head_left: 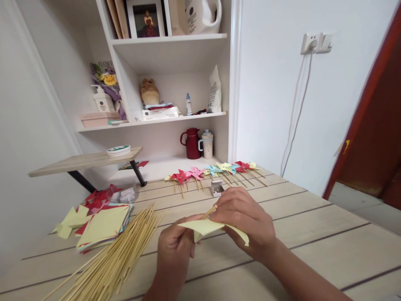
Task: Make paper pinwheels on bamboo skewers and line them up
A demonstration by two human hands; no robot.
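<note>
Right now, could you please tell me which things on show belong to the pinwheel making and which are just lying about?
In use: yellow paper and stick in left hand and right hand; stick pile; paper stack; finished pinwheels.

Lying about: red jug, mug, soft toy.

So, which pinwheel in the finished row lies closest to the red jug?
The pink pinwheel, second from the left end: it lies almost directly below the red jug, between the red pinwheel and the blue pinwheel.
</note>
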